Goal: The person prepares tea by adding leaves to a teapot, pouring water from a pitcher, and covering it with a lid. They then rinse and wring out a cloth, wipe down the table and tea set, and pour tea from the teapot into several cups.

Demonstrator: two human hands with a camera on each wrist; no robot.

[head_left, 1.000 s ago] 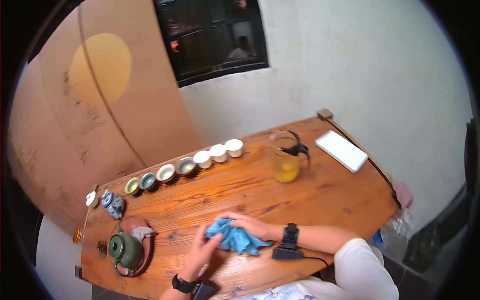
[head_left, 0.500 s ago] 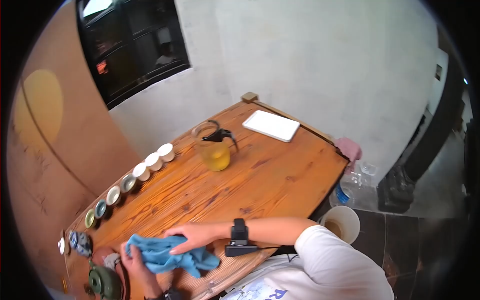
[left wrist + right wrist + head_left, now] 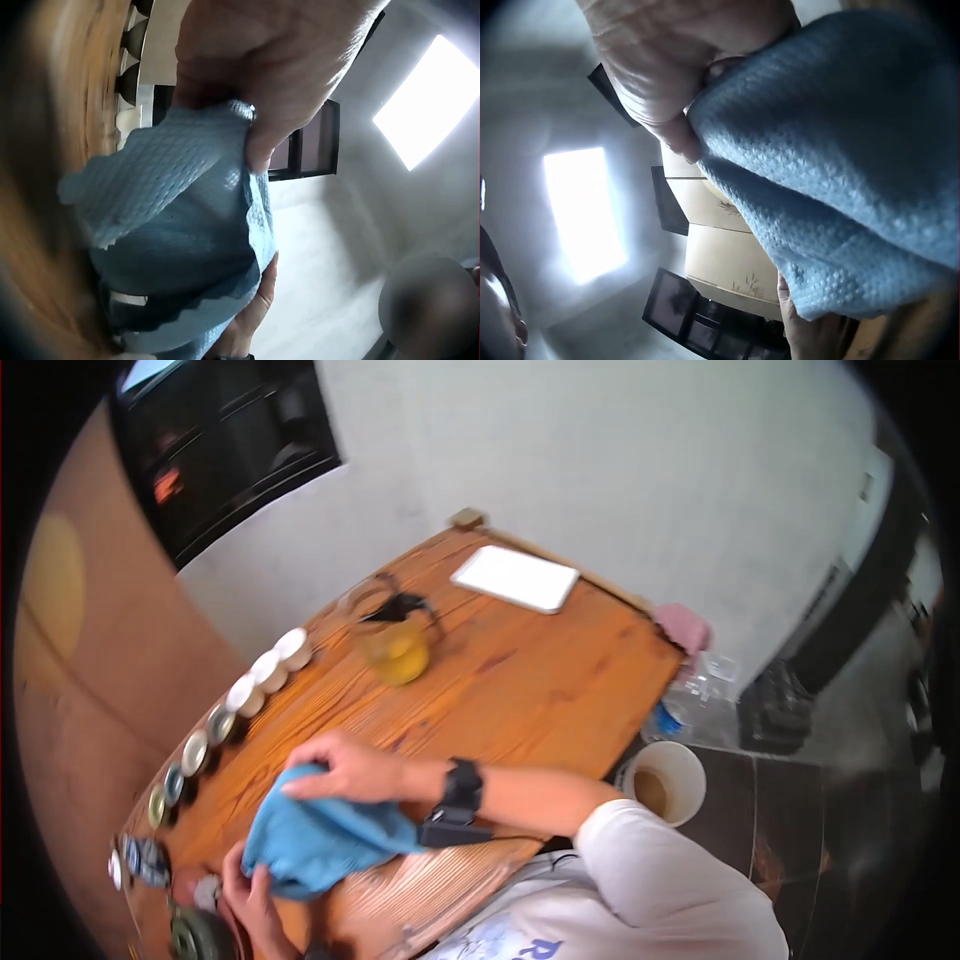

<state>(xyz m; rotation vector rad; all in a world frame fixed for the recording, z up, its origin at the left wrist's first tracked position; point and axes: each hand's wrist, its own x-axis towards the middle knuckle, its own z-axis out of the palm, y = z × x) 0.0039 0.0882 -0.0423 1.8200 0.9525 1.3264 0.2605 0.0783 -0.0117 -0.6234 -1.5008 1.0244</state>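
Note:
A blue textured cloth point(image 3: 325, 840) is held partly spread between both hands above the near part of the wooden table. My right hand point(image 3: 350, 768) pinches its upper edge between thumb and fingers. Lower on the left, my left hand point(image 3: 255, 908) grips the opposite edge. Seen from the left wrist, the cloth point(image 3: 165, 172) sags in a fold below that hand's thumb. In the right wrist view, the dimpled cloth point(image 3: 832, 157) hangs in layers from the right hand point(image 3: 675, 60).
A glass pitcher point(image 3: 400, 655) of yellow liquid stands across the table, near a white tray-like slab point(image 3: 515, 577). Several small cups point(image 3: 245, 695) line the left edge. A green teapot point(image 3: 195, 937) sits at lower left. Beyond the right edge are a bucket point(image 3: 685, 770) and clear plastic bottles point(image 3: 700, 695).
The cloth was bunched up and is now opened wider. Both hands have moved left along the table as the view swung right. My right hand has shifted to the cloth's upper edge.

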